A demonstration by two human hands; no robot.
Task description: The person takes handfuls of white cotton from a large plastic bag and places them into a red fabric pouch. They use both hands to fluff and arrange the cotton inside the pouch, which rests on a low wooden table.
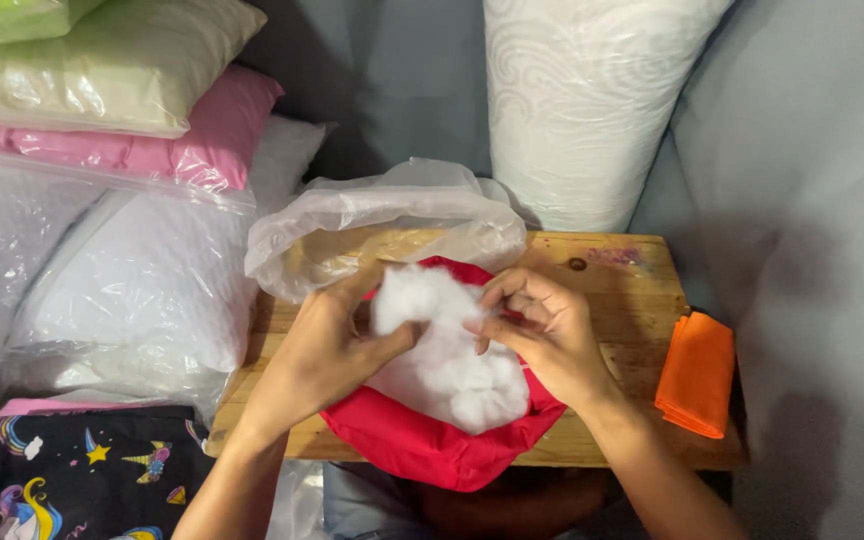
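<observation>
A red fabric cover (422, 440) lies open on a small wooden table (632, 285), with a clump of white fibre stuffing (447, 355) bulging out of it. My left hand (327, 350) grips the left side of the stuffing. My right hand (542, 330) pinches its right side with curled fingers. Just behind both hands, a clear plastic bag (392, 215) sits crumpled on the table.
A folded orange cloth (697, 375) hangs at the table's right edge. Plastic-wrapped pillows, cream (102, 65), pink (202, 140) and white (142, 280), pile up at the left. A tall white bolster (582, 100) stands behind the table. A dark unicorn-print fabric (82, 475) lies lower left.
</observation>
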